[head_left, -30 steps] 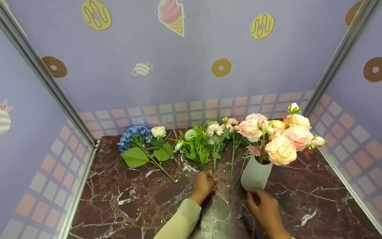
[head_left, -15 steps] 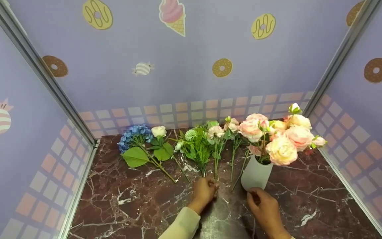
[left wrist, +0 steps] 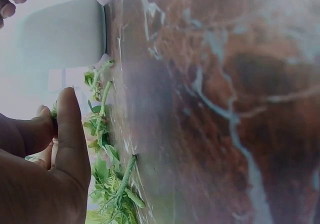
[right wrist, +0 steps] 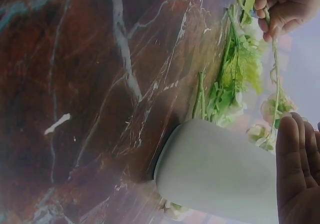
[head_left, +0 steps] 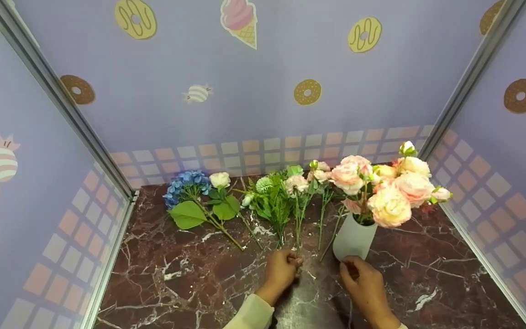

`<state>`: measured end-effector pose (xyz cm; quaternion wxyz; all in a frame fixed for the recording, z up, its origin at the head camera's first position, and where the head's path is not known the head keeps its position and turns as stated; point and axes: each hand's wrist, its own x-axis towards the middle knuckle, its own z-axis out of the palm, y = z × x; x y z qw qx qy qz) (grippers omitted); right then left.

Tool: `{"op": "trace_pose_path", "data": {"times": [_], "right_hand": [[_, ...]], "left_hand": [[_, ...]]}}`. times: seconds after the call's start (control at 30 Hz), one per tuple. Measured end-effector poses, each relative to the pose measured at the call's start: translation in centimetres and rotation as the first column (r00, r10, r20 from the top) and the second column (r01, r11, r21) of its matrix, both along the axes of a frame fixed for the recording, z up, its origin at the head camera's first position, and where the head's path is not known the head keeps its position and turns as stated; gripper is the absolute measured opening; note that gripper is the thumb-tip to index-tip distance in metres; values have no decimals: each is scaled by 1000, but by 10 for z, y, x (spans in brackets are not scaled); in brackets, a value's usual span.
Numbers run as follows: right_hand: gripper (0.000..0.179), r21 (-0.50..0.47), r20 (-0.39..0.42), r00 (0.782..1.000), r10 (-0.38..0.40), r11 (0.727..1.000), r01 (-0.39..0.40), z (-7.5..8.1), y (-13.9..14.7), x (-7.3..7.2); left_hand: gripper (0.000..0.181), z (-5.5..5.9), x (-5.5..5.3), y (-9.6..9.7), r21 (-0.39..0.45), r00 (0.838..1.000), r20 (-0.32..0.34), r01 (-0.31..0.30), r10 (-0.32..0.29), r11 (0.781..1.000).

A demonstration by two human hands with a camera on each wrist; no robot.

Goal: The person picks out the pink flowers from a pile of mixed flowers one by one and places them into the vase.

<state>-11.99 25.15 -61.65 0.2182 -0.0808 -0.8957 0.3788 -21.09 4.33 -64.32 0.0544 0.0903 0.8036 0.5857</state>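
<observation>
With its thumb and fingers, my left hand (head_left: pixel 281 274) pinches the lower end of a thin green stem (right wrist: pixel 275 69). The stem bears pale pink flowers (head_left: pixel 296 184) and is raised off the table in the right wrist view. My right hand (head_left: pixel 364 285) is at the near side of a white vase (head_left: pixel 354 242), its fingers (right wrist: pixel 290 154) extended in the right wrist view. Whether they touch the vase I cannot tell. Upright in the vase stands a bunch of large pink and cream flowers (head_left: pixel 388 205). The far ends of the right fingers are partly hidden.
Left of my hands lie a blue hydrangea (head_left: pixel 187 185) with broad leaves and a white flower (head_left: pixel 219 179). Green foliage (head_left: pixel 272 201) and several more stems lie behind the left hand. Patterned walls (head_left: pixel 263 114) enclose the dark marble table (head_left: pixel 190 292) at the back and sides.
My left hand has drawn back toward me with the stem, and the pink flowers have shifted slightly with it. My right hand and the vase have stayed nearly still.
</observation>
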Motion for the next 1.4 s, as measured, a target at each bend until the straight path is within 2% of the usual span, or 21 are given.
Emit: {"op": "trace_pose_path", "data": {"times": [0.27,0.5,0.73,1.07,1.4], "right_hand": [[9,-1,20,1000,-10,1000,10,0,-1,-1],[8,4,22,1000,-17,1000,17,2,-2,-2],[10,20,-45,999,-8,1000,9,1,-3,-3],[14,41,-126,992,8,999,-3,-1,-6,-6],[10,-10,-77,997,16,1000,-17,4,-7,-9]], "left_hand": [[9,3,7,-1,62,999,46,-20,17,998],[11,4,12,-4,76,999,44,-34,30,997],[11,7,16,-5,32,998,52,-46,44,998],[11,16,27,-4,106,996,83,-53,44,993],[9,22,35,-5,110,997,74,-43,35,993]]}}
